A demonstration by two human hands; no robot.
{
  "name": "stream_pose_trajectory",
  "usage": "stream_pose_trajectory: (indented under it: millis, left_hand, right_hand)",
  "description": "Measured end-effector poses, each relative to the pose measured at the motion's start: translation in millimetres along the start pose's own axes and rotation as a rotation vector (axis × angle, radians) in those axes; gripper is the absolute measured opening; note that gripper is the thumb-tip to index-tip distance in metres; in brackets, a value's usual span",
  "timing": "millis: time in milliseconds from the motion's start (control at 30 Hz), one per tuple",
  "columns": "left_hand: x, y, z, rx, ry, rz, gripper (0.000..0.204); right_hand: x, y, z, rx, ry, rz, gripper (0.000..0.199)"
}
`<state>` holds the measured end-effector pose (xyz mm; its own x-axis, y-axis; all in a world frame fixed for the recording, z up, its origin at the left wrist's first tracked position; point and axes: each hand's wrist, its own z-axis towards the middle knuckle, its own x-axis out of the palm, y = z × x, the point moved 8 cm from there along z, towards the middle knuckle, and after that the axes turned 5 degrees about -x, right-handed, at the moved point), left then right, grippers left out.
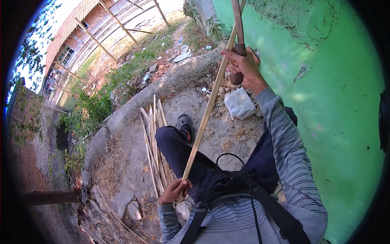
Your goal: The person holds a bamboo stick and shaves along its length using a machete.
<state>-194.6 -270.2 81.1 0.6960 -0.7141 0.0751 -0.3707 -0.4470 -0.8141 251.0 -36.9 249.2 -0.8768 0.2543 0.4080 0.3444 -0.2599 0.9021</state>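
A long pale bamboo strip (209, 110) slants up from my lap past my right hand. Its lower end is gripped by the closed fingers of my left hand (174, 191), beside my left knee. Farther out, near the green wall, my right hand (245, 67) is wrapped round the dark wooden handle (237, 78) of a large knife. The knife's long blade (237, 22) points away from me and crosses the strip near the top edge. The strip runs against the fingers of my right hand; whether they also grip it I cannot tell.
Several cut strips (152, 148) lie in a pile left of my knee, with thinner ones (115, 219) at lower left. A white stone block (239, 103) sits between my legs and the green wall (337, 122). A rough grey ridge (162, 81) curves around the dirt ground.
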Motion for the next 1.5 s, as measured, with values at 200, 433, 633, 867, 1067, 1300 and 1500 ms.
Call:
stream_pose_trajectory:
  millis: [200, 433, 633, 867, 1067, 1300, 1500]
  left_hand:
    - [7.6, -20.4, -6.6, 0.029, -0.008, -0.169, 0.039]
    - [28.2, -87.7, 39.2, 0.186, 0.163, -0.358, 0.041]
    - [14.7, -86.7, 25.8, 0.205, -0.051, -0.021, 0.041]
    - [-42.4, 48.2, -1.2, 0.005, -0.116, 0.163, 0.035]
    - [-159.5, 41.4, -80.4, -0.264, -0.661, 0.868, 0.029]
    - [-15.9, -187.7, 6.7, 0.508, -0.397, 0.163, 0.046]
    - [31.9, -174.6, 100.5, 0.356, -0.043, -0.089, 0.034]
  right_hand:
    - [29.1, 9.1, -2.4, -0.010, 0.062, 0.012, 0.024]
    - [75.4, -20.8, -46.3, 0.058, 0.132, 0.004, 0.023]
    - [35.6, 6.5, -13.1, -0.062, 0.043, -0.046, 0.026]
    - [0.1, 52.7, 18.9, -0.107, -0.002, 0.032, 0.027]
    - [22.3, 23.4, -16.8, -0.031, 0.007, 0.024, 0.023]
    - [96.8, -39.6, -91.3, 0.111, 0.120, 0.097, 0.022]
    - [72.1, -71.2, -99.0, 0.035, 0.214, -0.255, 0.032]
